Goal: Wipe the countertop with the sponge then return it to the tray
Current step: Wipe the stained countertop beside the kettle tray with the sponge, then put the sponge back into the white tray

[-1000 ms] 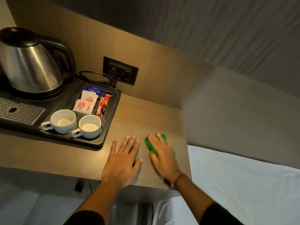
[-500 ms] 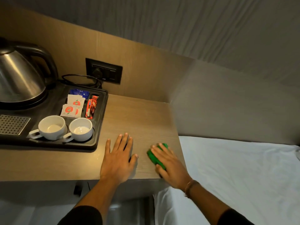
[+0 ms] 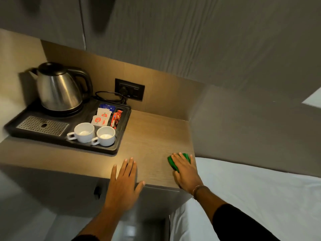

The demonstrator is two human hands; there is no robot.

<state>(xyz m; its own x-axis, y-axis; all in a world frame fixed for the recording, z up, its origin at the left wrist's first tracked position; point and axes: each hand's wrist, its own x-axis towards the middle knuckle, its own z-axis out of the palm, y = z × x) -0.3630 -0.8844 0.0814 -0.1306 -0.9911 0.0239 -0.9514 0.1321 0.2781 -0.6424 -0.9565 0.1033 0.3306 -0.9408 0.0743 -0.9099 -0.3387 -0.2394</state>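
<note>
Sponge (image 3: 178,161) shifted toward right counter edge; right hand (image 3: 185,173) flat, pressing it; left hand (image 3: 124,181) spread.

Our left hand (image 3: 124,184) lies flat, fingers spread; our right hand (image 3: 185,170) presses palm-down, fingers extended together.

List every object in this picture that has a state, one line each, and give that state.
sponge: flat on the countertop, under the right hand
right hand: pressed on the sponge
left hand: flat, fingers spread, holding nothing
kettle: upright, lid on
two cups: upright in the tray, empty
tray: on the countertop
plug: in the wall socket
</note>
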